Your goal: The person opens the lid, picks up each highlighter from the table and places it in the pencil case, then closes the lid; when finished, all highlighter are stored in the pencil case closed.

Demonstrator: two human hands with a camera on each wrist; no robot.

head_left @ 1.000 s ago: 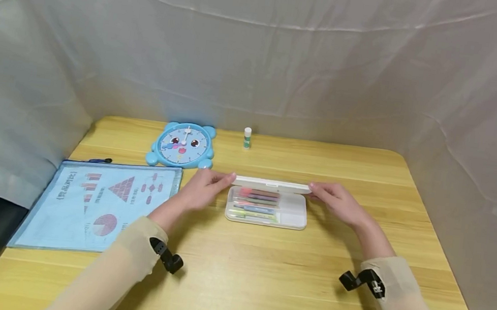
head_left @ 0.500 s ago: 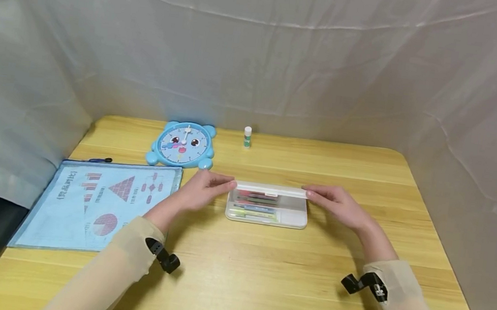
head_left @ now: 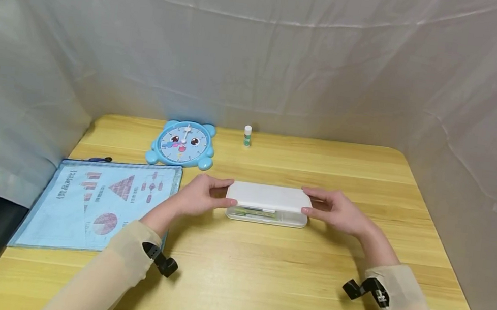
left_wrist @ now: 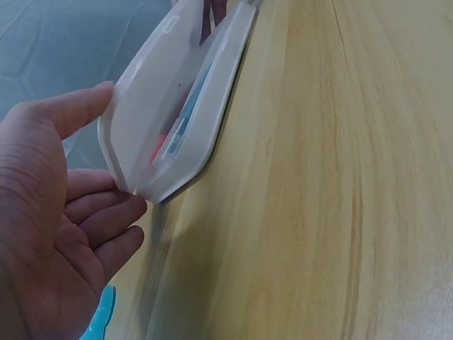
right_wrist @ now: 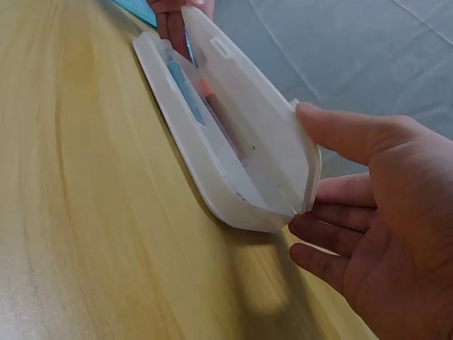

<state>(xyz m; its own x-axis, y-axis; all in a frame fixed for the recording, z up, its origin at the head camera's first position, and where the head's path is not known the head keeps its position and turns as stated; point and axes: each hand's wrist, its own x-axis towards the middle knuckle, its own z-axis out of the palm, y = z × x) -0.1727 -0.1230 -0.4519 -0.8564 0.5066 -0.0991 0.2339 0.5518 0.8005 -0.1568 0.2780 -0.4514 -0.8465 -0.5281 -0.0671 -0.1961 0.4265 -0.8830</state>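
A white pencil case [head_left: 289,219] lies on the table in the head view, its lid [head_left: 269,196] tilted partway over the base. At the lid's left end my left hand [head_left: 200,193] holds it, thumb on the free edge and fingers back by the hinge. My right hand [head_left: 338,211] grips the other end the same way. Through the gap, the left wrist view shows a blue pen [left_wrist: 185,117] lying in the base. In the right wrist view, a reddish pen [right_wrist: 223,120] lies behind the blue one, partly hidden by the lid.
A light blue mesh zip pouch [head_left: 71,216] with printed charts lies at the left, a dark pen [head_left: 99,160] at its top edge. Behind it sits a blue toy clock [head_left: 183,143]. A glue stick [head_left: 247,137] stands near the back edge, before a grey curtain [head_left: 259,64].
The lid has swung from upright down toward the front, covering most of the base. Both thumbs have come forward and down with it, while the base has stayed in place.
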